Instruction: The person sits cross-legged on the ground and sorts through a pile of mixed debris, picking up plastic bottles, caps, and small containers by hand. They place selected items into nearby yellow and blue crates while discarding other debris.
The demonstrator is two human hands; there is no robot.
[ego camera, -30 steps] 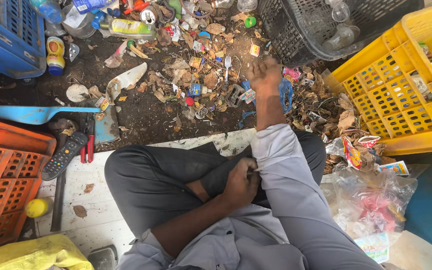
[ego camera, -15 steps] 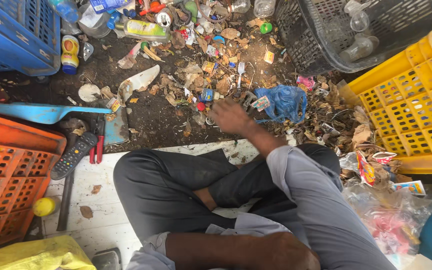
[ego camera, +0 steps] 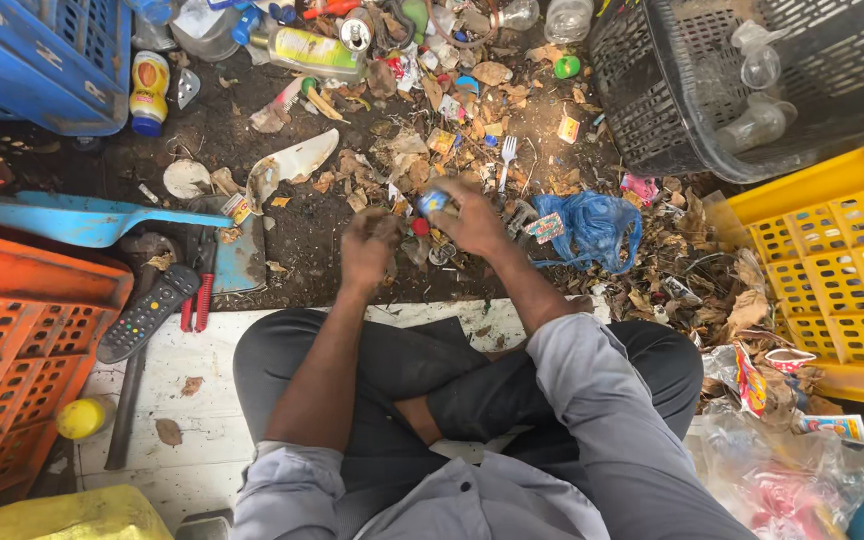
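I sit cross-legged on a white board (ego camera: 192,365) before a heap of mixed litter (ego camera: 432,130) on dark ground. My right hand (ego camera: 472,215) holds a small blue and yellow object (ego camera: 432,200) just above the litter. My left hand (ego camera: 367,245) is close beside it, fingers curled; whether it grips anything is unclear. A crumpled blue plastic bag (ego camera: 592,225) lies just right of my right hand. A white plastic fork (ego camera: 505,155) lies a little beyond the hands.
Blue crate (ego camera: 32,60) at far left, orange crate (ego camera: 12,340) at left, black basket (ego camera: 752,80) with clear bottles far right, yellow crate (ego camera: 842,260) at right. A blue scoop (ego camera: 82,220), remote control (ego camera: 147,312), red-handled pliers (ego camera: 197,290) and yellow bottle (ego camera: 150,90) lie left.
My right hand pulled back from the far litter toward me, now holding a small object. My left hand rose from my lap and came beside it.
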